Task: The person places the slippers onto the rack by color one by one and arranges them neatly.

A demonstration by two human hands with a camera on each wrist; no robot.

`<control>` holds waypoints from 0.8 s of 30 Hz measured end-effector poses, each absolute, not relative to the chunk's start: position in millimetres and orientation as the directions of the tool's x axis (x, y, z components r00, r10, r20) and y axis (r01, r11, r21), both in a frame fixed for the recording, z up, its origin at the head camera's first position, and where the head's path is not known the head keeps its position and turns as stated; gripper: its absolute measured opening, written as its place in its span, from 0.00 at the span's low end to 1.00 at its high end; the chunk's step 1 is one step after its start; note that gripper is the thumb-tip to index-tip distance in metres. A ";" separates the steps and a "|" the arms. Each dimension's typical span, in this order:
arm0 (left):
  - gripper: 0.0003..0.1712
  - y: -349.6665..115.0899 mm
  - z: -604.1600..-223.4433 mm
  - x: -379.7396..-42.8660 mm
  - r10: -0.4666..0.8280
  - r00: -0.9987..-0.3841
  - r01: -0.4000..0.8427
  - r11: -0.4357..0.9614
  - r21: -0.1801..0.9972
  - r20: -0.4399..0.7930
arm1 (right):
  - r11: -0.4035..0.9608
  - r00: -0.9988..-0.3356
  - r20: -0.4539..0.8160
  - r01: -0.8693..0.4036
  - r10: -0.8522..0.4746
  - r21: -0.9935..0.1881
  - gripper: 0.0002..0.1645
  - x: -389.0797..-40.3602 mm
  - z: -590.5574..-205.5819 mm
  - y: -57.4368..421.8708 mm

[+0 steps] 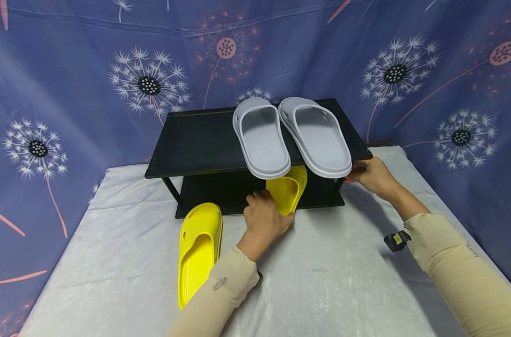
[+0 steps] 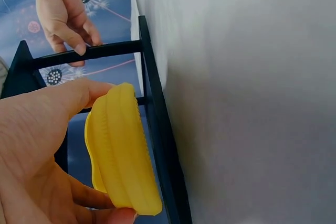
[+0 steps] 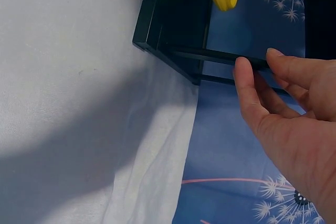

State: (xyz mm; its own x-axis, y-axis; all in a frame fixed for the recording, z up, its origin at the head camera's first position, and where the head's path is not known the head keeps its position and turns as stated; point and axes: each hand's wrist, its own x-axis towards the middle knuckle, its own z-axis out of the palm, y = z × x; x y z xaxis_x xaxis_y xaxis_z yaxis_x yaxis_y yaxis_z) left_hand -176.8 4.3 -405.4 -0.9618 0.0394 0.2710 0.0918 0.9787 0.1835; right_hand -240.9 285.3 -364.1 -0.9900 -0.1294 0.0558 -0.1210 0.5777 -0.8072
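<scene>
My left hand point(image 1: 264, 220) grips the heel end of a yellow slipper point(image 1: 286, 193), thumb on one side and fingers on the other. Its toe reaches in over the lower shelf point(image 1: 222, 189) of a black shoe rack point(image 1: 198, 140); in the left wrist view the slipper's heel point(image 2: 123, 150) faces the camera. At the rack's right end, my right hand point(image 1: 375, 178) holds a thin side post point(image 3: 210, 54) between thumb and fingers. A second yellow slipper point(image 1: 196, 262) lies left of my left hand, toe toward the rack.
Two grey slippers point(image 1: 261, 135) sit side by side on the rack's top shelf, heels overhanging its front edge. White cloth point(image 1: 323, 281) covers the table. Behind the rack hangs a blue dandelion-print curtain point(image 1: 281, 56).
</scene>
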 end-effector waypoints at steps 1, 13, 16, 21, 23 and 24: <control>0.45 5.2 -405.6 -178.1 0.039 -0.965 0.088 0.980 0.179 0.261 | 0.577 -0.990 0.057 -0.121 -0.129 -0.808 0.23 -241.0 -364.3 285.5; 0.47 12.2 -405.3 -190.4 0.036 -0.960 0.076 0.988 0.134 0.279 | 0.576 -0.990 0.063 -0.125 -0.126 -0.808 0.21 -240.7 -363.7 285.6; 0.49 13.7 -403.7 -193.2 0.045 -0.964 0.075 0.991 0.109 0.262 | 0.576 -0.990 0.061 -0.123 -0.125 -0.808 0.19 -241.0 -363.7 285.6; 0.51 16.7 -402.0 -197.8 0.051 -0.979 0.067 0.995 0.077 0.198 | 0.573 -0.991 0.058 -0.118 -0.122 -0.811 0.18 -241.2 -363.6 285.7; 0.52 18.2 -401.7 -199.7 0.050 -0.986 0.063 0.995 0.079 0.158 | 0.574 -0.991 0.057 -0.117 -0.122 -0.811 0.18 -241.4 -363.5 285.8; 0.53 18.9 -401.5 -200.7 0.048 -0.991 0.058 0.995 0.082 0.128 | 0.575 -0.991 0.058 -0.117 -0.121 -0.810 0.18 -241.5 -363.8 285.9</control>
State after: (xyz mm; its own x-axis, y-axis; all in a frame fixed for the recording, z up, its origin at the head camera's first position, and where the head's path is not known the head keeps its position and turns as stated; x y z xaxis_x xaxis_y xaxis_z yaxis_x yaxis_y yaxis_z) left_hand -200.7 18.9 -401.5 -0.9906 0.0476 0.1284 0.0584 0.9949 0.0820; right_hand -241.5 285.9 -363.8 -0.9910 -0.1206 0.0581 -0.1174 0.5748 -0.8098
